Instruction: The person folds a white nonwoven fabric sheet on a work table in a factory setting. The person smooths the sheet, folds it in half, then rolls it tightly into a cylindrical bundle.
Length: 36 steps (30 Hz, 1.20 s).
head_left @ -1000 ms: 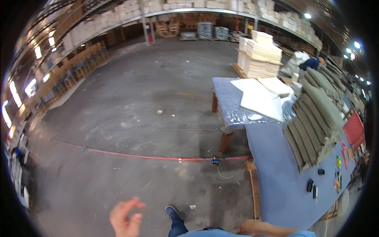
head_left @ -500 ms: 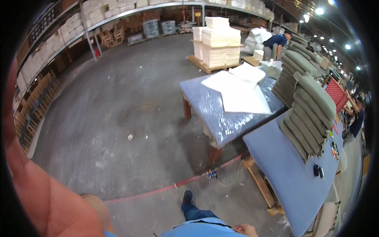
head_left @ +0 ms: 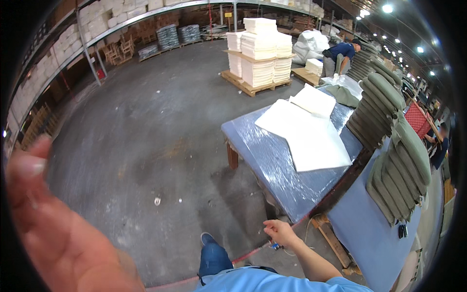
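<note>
My left hand (head_left: 65, 233) is raised very close at the left side, large and partly blurred. Its fingers are loosely bent and apart, and nothing shows in them. Low over the floor by the near table's front corner, my right hand (head_left: 281, 231) hangs relaxed, fingers slightly apart and holding nothing. The nearest thing to it is a plastic-wrapped table (head_left: 243, 134) with white foam-like sheets (head_left: 318, 146) lying overlapped on top. Farther right, grey-green cushions (head_left: 396, 175) are piled on a second, blue-grey table (head_left: 362, 243).
A pallet (head_left: 253, 90) carries tall stacks of white sheets (head_left: 258, 48). One person in a dark shirt (head_left: 340, 50) bends beyond the tables; another person (head_left: 440, 146) is at far right beside a red panel (head_left: 418, 119). A red line (head_left: 250, 254) crosses the floor near my foot.
My view has turned and moved forward, nearer the wrapped table. The right hand has swung out from my body. My left hand's fingers have come into view at the left.
</note>
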{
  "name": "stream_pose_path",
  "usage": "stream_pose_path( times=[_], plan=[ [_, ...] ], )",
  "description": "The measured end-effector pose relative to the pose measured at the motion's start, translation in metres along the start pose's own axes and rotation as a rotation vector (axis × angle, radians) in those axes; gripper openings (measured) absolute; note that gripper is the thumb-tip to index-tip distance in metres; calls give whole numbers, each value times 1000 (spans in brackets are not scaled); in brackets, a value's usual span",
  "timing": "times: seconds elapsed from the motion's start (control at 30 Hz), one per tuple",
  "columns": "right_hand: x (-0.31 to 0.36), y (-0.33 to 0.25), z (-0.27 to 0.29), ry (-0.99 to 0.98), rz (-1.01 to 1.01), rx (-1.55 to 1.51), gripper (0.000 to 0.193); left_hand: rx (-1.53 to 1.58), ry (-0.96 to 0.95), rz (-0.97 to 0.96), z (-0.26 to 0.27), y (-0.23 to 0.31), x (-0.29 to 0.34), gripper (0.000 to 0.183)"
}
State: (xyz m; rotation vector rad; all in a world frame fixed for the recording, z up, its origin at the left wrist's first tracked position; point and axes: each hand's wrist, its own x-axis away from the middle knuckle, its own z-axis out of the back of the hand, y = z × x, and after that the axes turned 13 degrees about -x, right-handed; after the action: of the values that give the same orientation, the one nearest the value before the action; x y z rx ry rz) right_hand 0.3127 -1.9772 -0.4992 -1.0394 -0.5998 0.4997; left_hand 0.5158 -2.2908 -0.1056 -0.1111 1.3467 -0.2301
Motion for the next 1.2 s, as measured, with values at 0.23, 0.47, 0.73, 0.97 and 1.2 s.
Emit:
stream_pose_path(
  times=[0.23,0.47,0.73,0.97,1.2],
  plan=[
    [-136,63,-50,30,-468,152,47,350,-479,618,-178,-173,160,48],
    [-162,76,-88,268,-1293,-131,35,1053,-1300,881,-291,-253,285,49],
    [-375,20,-135,-52,-1188,-155,33,1125,-1420,698,-478,-408,286,47],
    [-639,2,-45,472,-867,-631,24,959,-1464,855,-649,-553,305,43],
    [-794,8,131,1733,-919,-808,64,805,-1578,891,-788,-692,323,44]
  ],
)
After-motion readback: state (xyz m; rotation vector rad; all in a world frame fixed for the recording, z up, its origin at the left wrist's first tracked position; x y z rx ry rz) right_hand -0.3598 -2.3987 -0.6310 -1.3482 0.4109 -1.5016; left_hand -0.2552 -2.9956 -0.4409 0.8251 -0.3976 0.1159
